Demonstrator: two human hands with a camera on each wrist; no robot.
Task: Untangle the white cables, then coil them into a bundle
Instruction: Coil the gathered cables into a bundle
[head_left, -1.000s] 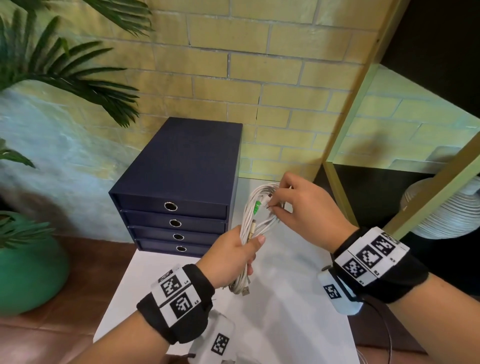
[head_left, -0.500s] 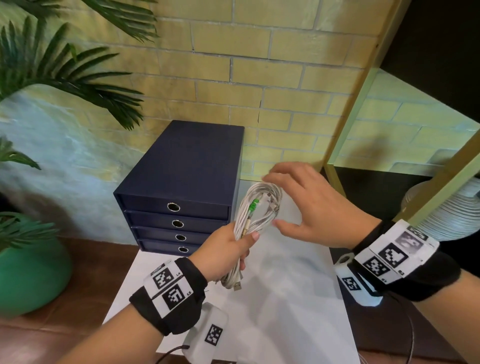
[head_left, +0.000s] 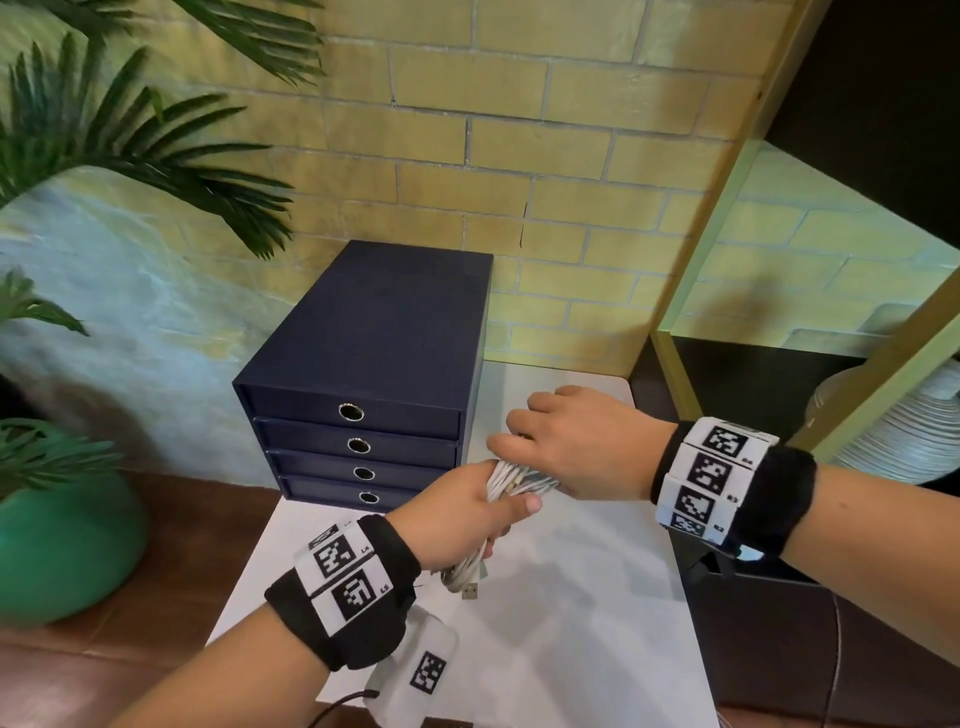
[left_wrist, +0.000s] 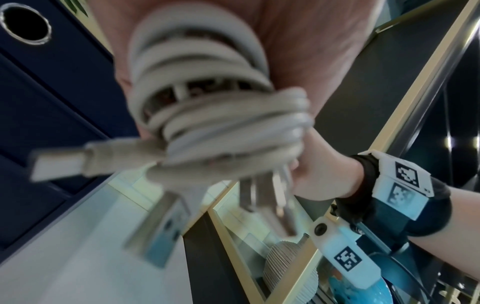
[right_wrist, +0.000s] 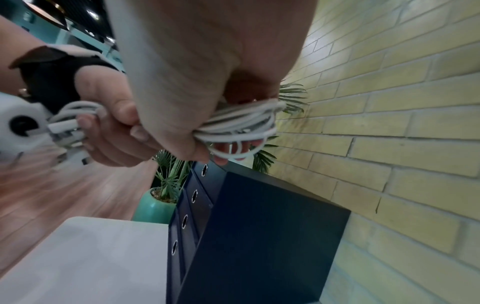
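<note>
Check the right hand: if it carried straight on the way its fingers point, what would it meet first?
Probably the navy drawer box. In the head view the right hand grips the white cable bundle with its fingers aimed left toward the box's right side wall, nothing visible between. Depth is uncertain; it might pass just in front.

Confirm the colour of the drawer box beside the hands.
Dark navy blue, with silver-ringed pull holes; the drawer box shows best in the head view.

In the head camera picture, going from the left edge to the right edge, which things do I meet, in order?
Green plant pot → dark blue drawer box → left hand → white cable bundle → right hand → white ribbed vase behind the shelf frame.
</note>
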